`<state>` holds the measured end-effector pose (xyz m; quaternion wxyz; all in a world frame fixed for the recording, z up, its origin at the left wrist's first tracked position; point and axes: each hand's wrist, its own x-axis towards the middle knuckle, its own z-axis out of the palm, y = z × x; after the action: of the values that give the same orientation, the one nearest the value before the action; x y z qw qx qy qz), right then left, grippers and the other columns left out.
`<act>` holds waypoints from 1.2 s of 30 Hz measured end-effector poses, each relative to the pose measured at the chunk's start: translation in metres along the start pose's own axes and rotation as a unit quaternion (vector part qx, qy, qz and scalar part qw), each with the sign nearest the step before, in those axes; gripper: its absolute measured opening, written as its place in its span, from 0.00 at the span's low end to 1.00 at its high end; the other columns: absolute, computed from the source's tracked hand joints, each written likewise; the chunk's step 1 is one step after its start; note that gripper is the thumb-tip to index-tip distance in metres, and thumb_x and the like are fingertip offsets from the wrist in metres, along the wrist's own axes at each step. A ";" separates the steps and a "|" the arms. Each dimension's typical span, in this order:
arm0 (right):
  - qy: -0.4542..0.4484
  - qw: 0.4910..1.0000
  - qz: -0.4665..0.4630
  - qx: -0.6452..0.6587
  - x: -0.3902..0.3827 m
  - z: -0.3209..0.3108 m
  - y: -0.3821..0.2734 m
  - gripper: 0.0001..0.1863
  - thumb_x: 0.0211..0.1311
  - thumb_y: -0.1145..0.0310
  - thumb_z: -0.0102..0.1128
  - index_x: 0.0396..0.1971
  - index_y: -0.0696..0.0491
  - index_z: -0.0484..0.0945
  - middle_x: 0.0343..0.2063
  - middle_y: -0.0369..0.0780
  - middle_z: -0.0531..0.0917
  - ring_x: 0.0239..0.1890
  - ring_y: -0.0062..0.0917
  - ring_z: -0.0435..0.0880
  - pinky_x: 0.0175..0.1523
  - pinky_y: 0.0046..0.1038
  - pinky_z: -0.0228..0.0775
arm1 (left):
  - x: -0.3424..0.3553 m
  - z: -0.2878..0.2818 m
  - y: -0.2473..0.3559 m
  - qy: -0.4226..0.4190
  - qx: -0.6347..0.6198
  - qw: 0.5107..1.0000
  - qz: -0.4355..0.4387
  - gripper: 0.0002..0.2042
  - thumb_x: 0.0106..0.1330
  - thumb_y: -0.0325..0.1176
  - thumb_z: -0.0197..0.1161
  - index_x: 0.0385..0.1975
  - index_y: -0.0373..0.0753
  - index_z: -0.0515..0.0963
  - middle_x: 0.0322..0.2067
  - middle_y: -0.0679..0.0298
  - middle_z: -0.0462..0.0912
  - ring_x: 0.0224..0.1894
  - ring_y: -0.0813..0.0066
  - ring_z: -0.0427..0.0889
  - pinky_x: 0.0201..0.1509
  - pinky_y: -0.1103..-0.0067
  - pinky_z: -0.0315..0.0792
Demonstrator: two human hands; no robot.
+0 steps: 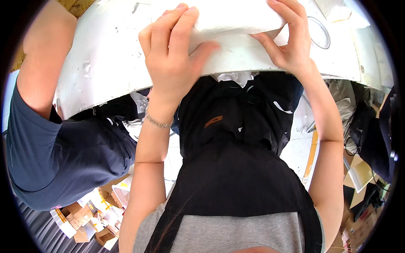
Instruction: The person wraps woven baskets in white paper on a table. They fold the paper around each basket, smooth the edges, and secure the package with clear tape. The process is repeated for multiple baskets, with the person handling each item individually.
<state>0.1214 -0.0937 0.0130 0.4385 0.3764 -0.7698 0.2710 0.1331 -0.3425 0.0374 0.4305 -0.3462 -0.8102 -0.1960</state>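
Observation:
A white, smooth, slightly wrinkled sheet-like piece [240, 17] lies at the far middle of the white table [114, 55], running out of the picture's top. Its near edge is lifted a little, with a shadowed gap below at the right. My right hand [293, 40] grips the right near corner, fingers above and thumb by the lower edge. At the left end, my left hand [173, 55] rests with its fingers stretched over the piece's side. The left thumb is spread away and blurred by motion.
Close on my left sits another person in a dark shirt [93, 147], an arm reaching over the table. A round ring-shaped mark [319, 33] shows on the tabletop at right. Cardboard boxes [80, 217] stand behind to the left, and dark cloth [371, 139] hangs at right.

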 end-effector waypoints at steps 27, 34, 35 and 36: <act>0.014 0.996 0.071 -0.055 0.000 0.000 -0.021 0.33 0.49 0.69 0.74 0.54 0.60 0.68 0.59 0.48 0.71 0.66 0.44 0.68 0.65 0.37 0.68 | -0.007 0.034 0.019 0.106 0.011 0.994 -0.038 0.31 0.49 0.39 0.79 0.53 0.38 0.76 0.55 0.60 0.77 0.52 0.60 0.73 0.56 0.69 0.70; -0.061 0.993 0.089 0.045 0.004 -0.021 -0.007 0.32 0.52 0.73 0.71 0.58 0.56 0.70 0.63 0.45 0.70 0.69 0.43 0.64 0.68 0.36 0.64 | -0.022 0.009 -0.020 0.044 -0.439 0.869 -0.223 0.41 0.54 0.35 0.77 0.69 0.41 0.62 0.72 0.55 0.55 0.70 0.61 0.61 0.68 0.68 0.64; -0.053 0.992 0.104 0.057 0.007 -0.019 -0.011 0.31 0.52 0.72 0.71 0.57 0.57 0.70 0.63 0.44 0.70 0.69 0.42 0.64 0.68 0.36 0.64 | -0.023 0.010 -0.025 0.040 -0.443 0.870 -0.212 0.41 0.56 0.34 0.76 0.70 0.42 0.60 0.73 0.55 0.53 0.71 0.62 0.60 0.68 0.69 0.64; -0.046 0.989 0.119 0.068 0.008 -0.017 -0.018 0.31 0.53 0.71 0.71 0.57 0.57 0.70 0.63 0.44 0.70 0.69 0.42 0.64 0.68 0.36 0.64 | -0.024 0.014 -0.034 0.036 -0.447 0.871 -0.200 0.41 0.57 0.32 0.74 0.71 0.42 0.58 0.73 0.56 0.51 0.72 0.64 0.58 0.68 0.71 0.65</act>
<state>0.1410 -0.0939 0.0298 0.3403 0.3230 -0.8083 0.3559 0.1105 -0.3668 0.0089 0.2102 -0.3247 -0.6719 -0.6316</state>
